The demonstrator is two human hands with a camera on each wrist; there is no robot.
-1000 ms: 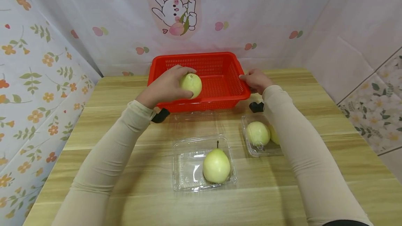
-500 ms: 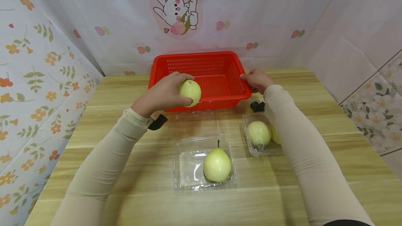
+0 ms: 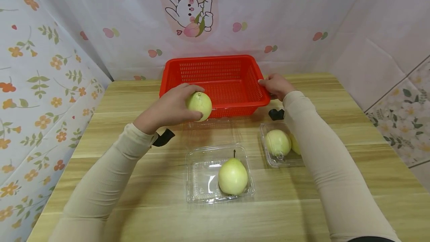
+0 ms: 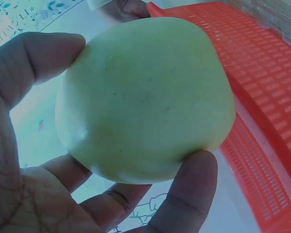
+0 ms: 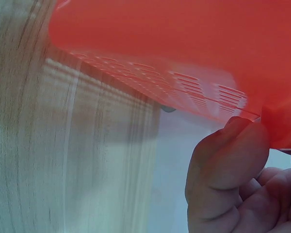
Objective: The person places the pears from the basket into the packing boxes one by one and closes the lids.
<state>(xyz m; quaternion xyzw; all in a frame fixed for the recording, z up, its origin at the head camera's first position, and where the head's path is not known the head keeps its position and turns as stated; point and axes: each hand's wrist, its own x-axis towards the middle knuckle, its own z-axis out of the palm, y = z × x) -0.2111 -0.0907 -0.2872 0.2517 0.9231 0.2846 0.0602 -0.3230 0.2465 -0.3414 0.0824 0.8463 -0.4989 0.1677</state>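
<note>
A pale yellow-green pear [image 3: 200,104] is held in my left hand [image 3: 173,107], in front of the red basket's near left rim. In the left wrist view the thumb and fingertips grip the pear [image 4: 145,102] round its sides. My right hand [image 3: 277,86] pinches the right rim of the red plastic basket [image 3: 235,111]; the right wrist view has the thumb and fingers at the basket's edge [image 5: 281,116]. Below the hands, a clear plastic box [image 3: 201,191] lies with its lid folded back, holding one pear [image 3: 233,176] with its stem up.
Right of it, a second clear box [image 3: 273,163] holds pears [image 3: 278,143], partly hidden by the right sleeve [image 3: 322,156]. All stand on a wooden table [image 3: 161,212]. A patterned curtain [image 3: 134,21] hangs close behind the basket.
My left hand has drawn the pear back toward me and slightly left, from over the basket's near rim to in front of it. The right hand stays on the rim.
</note>
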